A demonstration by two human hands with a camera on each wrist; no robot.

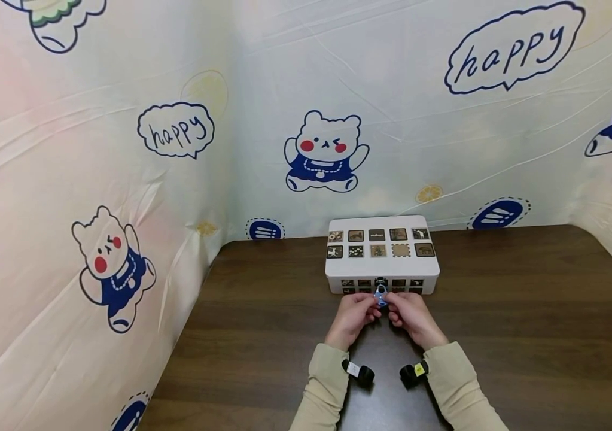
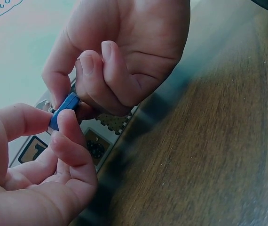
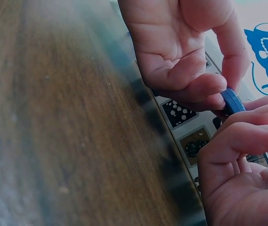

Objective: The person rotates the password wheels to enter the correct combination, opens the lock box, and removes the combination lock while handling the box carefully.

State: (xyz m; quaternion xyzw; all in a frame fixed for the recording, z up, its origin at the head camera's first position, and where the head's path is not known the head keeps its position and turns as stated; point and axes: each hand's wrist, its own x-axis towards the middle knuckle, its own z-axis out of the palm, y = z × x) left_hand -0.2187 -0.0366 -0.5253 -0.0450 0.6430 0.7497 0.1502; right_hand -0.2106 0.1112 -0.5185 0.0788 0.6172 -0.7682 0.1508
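Head view: white box (image 1: 381,267) on brown wood table (image 1: 526,317); printed cloth (image 1: 257,90) behind & L of box; L hand (image 1: 353,315) & R hand (image 1: 413,316) pinch blue padlock (image 1: 381,299), frt of box.

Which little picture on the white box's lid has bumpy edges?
The tan picture, second from the right in the lid's front row; the others have straight edges.

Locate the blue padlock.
Right of centre in the head view, the blue padlock is pinched by the left hand and right hand, at the front of the white box.
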